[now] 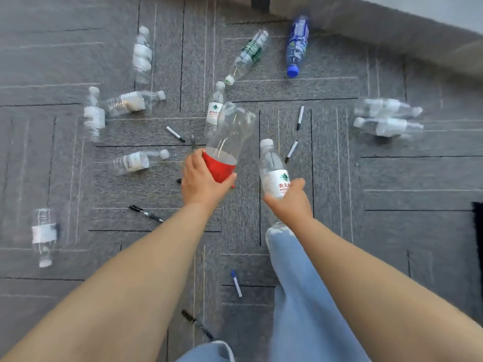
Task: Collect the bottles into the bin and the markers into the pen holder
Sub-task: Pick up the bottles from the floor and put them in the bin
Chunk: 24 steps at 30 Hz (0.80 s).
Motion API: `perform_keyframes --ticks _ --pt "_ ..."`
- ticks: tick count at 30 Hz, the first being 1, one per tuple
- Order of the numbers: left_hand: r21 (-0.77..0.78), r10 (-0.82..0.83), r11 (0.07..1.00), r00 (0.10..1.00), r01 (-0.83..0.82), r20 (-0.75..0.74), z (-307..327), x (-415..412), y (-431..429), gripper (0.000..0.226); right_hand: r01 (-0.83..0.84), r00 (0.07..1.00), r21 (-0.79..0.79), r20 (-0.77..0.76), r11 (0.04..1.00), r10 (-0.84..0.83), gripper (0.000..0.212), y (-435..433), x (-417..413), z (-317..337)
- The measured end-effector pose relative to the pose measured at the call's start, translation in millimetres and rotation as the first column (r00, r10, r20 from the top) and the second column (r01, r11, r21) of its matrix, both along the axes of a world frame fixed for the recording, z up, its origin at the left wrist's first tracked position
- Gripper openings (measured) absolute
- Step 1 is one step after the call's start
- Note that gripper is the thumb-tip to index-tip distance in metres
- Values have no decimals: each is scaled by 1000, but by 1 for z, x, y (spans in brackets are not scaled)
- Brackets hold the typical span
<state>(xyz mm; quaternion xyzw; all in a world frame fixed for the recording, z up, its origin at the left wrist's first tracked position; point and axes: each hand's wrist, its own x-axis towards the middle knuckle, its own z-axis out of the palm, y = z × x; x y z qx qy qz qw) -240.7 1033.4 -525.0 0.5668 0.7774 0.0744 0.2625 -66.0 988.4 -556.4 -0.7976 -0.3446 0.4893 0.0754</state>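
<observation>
My left hand (200, 182) grips a large clear bottle with a red label (227, 142), held above the floor. My right hand (291, 198) holds a small clear water bottle with a white label (271, 168), cap pointing away from me. Several more clear bottles lie scattered on the grey carpet, among them a blue bottle (296, 45) and a green-labelled bottle (248, 54) at the back. Several markers lie among them: a white one (175, 134) left of centre, another white one (300, 117) to the right, a blue-capped one (236, 283) near my leg. No bin or pen holder is in view.
Grey carpet tiles (392, 192) cover the floor. A grey ledge or furniture base (392, 30) runs along the top right. My legs in light blue jeans (295, 283) stand at the bottom centre. A dark object (477, 226) pokes in at the right edge.
</observation>
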Motion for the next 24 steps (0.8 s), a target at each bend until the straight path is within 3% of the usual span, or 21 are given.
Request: perform_keyframes --ticks 7,11,13,16,18,21,24 --pt "14 -145 989 969 145 198 147 38 -84 85 274 952 162 91 948 -291 52 -112 36 182" --pt "22 -310 949 922 314 232 216 61 -150 82 543 821 264 32 797 -570 56 -204 35 265" --pt "19 -377 923 892 385 250 237 78 -182 82 652 724 276 50 706 -688 55 -259 34 288" --pt "9 -485 865 831 502 271 257 108 -230 84 800 493 314 143 512 -858 56 -340 42 302" --pt "2 -566 807 771 591 291 263 131 -266 84 844 385 312 213 436 -898 62 -388 54 306" --pt "-14 -665 703 663 712 344 263 166 -320 87 845 341 313 310 434 -888 76 -443 73 307" --pt "-56 -728 574 540 817 423 259 196 -369 90 846 298 339 337 411 -893 70 -480 86 306"
